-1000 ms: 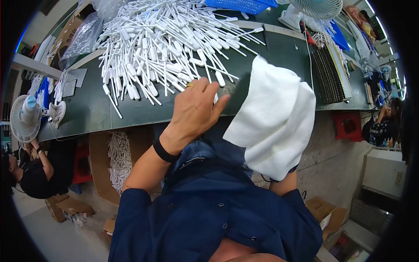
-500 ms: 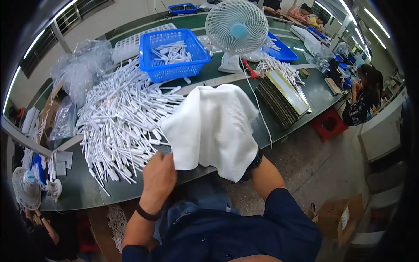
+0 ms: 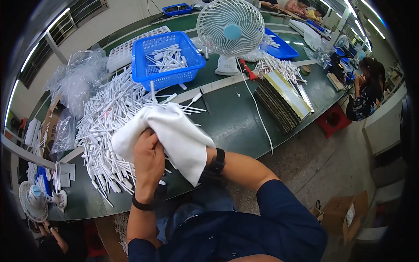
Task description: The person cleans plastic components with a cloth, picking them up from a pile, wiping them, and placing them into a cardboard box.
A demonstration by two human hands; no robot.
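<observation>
A white cloth (image 3: 181,135) is draped over my right hand, which it hides; only the wrist with a black band (image 3: 218,160) and the forearm show. My left hand (image 3: 149,159) is closed at the cloth's near side, its fingers gripping a fold. A white plastic stick (image 3: 152,91) pokes up beyond the cloth's far edge; whether it is held through the cloth is hidden. Under and left of the cloth spreads a big pile of white plastic sticks (image 3: 102,144) with thicker ends. A few loose ones (image 3: 190,101) lie to its right.
A blue basket (image 3: 192,72) with more sticks stands behind the pile. Beside it is a white fan (image 3: 230,32), its cord (image 3: 262,113) crossing the green table (image 3: 231,115). A stack of dark metal strips (image 3: 279,102) lies right. Plastic bags (image 3: 72,76) lie left. Other people sit nearby.
The cloth has moved left and away from me, over the pile, with my right arm reaching further across. My left hand has risen from the table's edge onto the cloth.
</observation>
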